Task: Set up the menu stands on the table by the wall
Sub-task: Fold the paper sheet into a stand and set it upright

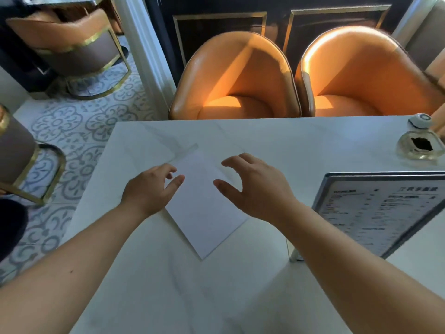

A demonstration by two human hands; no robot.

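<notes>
A clear acrylic menu stand (204, 208) lies flat on the white marble table (154, 285), its blank white sheet facing up and its base strip toward the far side. My left hand (149, 189) hovers over its left edge, fingers spread and holding nothing. My right hand (255, 189) hovers over its right edge, fingers curled apart and also holding nothing. A second menu stand (380, 213) with a printed menu stands upright at the right, just beyond my right forearm.
Two orange tub chairs (236, 80) (366, 75) face the table's far edge. A glass ashtray (420, 147) and a small white call button (420, 120) sit at the far right. More chairs (72, 47) stand on the patterned floor to the left.
</notes>
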